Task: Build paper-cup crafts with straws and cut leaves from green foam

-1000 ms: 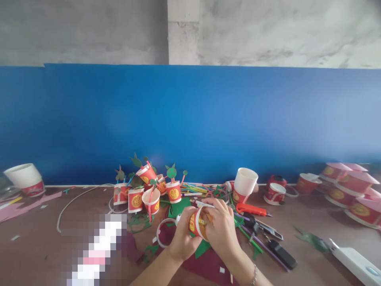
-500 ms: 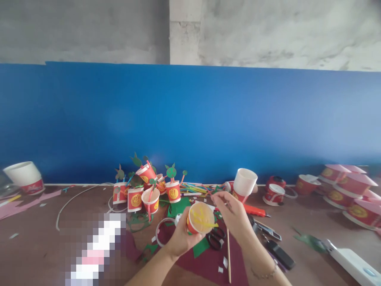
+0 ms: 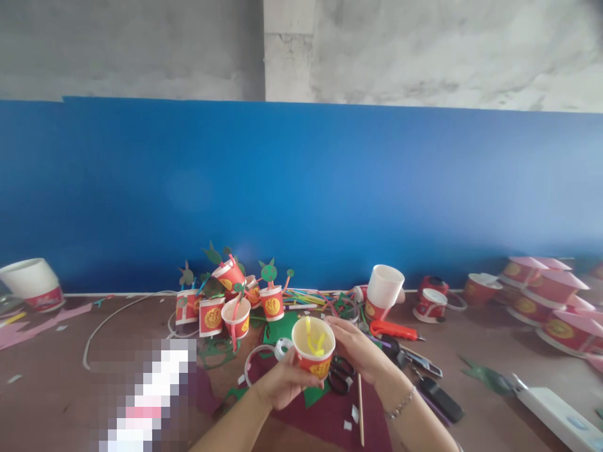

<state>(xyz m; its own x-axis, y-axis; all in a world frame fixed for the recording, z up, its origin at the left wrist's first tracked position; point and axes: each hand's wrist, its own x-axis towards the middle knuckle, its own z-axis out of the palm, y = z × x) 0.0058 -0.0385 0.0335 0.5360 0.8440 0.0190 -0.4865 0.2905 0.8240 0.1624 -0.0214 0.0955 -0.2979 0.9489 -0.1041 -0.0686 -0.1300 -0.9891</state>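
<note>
In the head view my left hand (image 3: 285, 381) is closed around a red-and-white paper cup (image 3: 315, 368) with a yellow emblem. The cup is tipped toward me, and a bent yellow drinking straw (image 3: 309, 336) shows inside it. My right hand (image 3: 355, 348) is at the cup's right rim, its fingers stretched out; its fingertips seem to touch the rim, and part of them is hard to see. Beneath the hands are dark red paper (image 3: 330, 427), black-handled scissors (image 3: 340, 376) and a wooden stick (image 3: 360, 411). A roll of tape (image 3: 283, 348) lies just behind my left hand.
Decorated cups (image 3: 272, 304) with green paper shapes stand behind, beside colourful straws (image 3: 306, 297). Stacked white cups (image 3: 385, 285), an orange cutter (image 3: 396, 330) and a glue gun (image 3: 558, 408) are to the right. A blue panel (image 3: 301, 188) closes off the back.
The cup has tilted so its opening with the yellow straw faces up and toward me. My right hand has lowered from above right to the cup's side, its pinched fingers now stretched out.
</note>
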